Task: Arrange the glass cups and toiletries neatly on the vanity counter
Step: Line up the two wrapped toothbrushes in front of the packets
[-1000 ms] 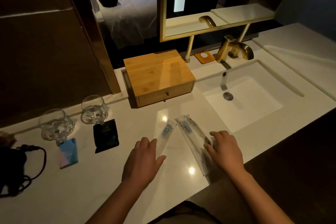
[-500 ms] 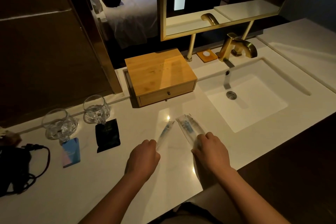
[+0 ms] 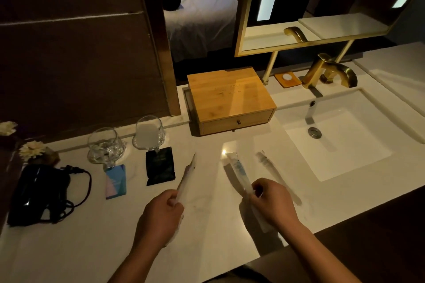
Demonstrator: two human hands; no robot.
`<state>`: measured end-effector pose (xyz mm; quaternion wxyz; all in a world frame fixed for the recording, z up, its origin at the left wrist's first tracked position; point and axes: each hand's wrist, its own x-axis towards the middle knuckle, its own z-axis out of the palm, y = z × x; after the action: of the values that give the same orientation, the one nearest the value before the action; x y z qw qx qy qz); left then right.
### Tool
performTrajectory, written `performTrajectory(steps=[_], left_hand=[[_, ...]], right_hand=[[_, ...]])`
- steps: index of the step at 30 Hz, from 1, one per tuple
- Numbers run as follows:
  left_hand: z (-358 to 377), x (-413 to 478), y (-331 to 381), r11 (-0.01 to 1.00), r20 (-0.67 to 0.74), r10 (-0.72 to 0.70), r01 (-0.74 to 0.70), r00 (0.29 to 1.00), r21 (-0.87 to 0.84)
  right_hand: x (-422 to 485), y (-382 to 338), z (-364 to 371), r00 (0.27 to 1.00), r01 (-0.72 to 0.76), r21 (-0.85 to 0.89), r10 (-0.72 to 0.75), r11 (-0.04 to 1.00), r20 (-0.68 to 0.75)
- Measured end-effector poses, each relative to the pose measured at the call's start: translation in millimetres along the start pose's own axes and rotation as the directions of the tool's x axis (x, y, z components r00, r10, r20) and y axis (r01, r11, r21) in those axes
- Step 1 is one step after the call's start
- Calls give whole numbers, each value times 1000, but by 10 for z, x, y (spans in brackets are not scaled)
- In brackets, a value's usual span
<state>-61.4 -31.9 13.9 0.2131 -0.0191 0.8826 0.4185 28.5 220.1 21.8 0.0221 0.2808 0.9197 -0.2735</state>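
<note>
Two glass cups (image 3: 106, 148) (image 3: 149, 133) stand side by side at the back left of the white vanity counter (image 3: 69, 248). In front of them lie a blue card packet (image 3: 116, 181) and a black sachet (image 3: 160, 166). My left hand (image 3: 161, 216) is shut on a clear-wrapped toothbrush packet (image 3: 187, 173), lifted and tilted toward the sachet. My right hand (image 3: 272, 202) is shut on the near end of a second toothbrush packet (image 3: 236, 171) with blue print. A blurred third clear packet (image 3: 268, 164) lies just right of it.
A bamboo drawer box (image 3: 230, 99) sits behind the packets. The sink basin (image 3: 340, 142) and gold faucet (image 3: 328, 71) are to the right. A black hair dryer with cord (image 3: 39, 193) and white flowers (image 3: 32, 149) occupy the far left. A gold-framed mirror (image 3: 322, 2) hangs above.
Both hands closed on the toothbrush packets. The left hand lifted its packet and swung it left toward the black sachet. The right hand drew its packet nearer.
</note>
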Motion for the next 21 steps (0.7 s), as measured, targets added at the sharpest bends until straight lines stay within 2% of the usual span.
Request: performTrajectory(steps=[2, 5, 7, 12, 17, 21], left_hand=[[-156, -45, -133, 1000, -42, -11, 11, 999, 6], [-412, -151, -426, 957, -140, 172, -131, 975, 260], [-604, -253, -611, 891, -168, 295, -207, 941, 404], [-990, -415, -1072, 662, -79, 400, -228, 913, 714], [-1131, -459, -1412, 546, -49, 410, -202, 911, 813], [-1167, -550, -1446, 571, -121, 394, -139, 911, 809]], right_hand=[[-52, -216, 106, 998, 58, 7, -58, 998, 35], [-145, -563, 284, 987, 138, 13, -139, 990, 80], [-214, -762, 406, 980, 174, 31, -176, 984, 96], [-410, -1081, 709, 976, 175, 51, -180, 983, 127], [-570, -1237, 898, 969, 177, 50, -183, 983, 166], [-641, -1305, 958, 955, 213, 57, -220, 975, 197]])
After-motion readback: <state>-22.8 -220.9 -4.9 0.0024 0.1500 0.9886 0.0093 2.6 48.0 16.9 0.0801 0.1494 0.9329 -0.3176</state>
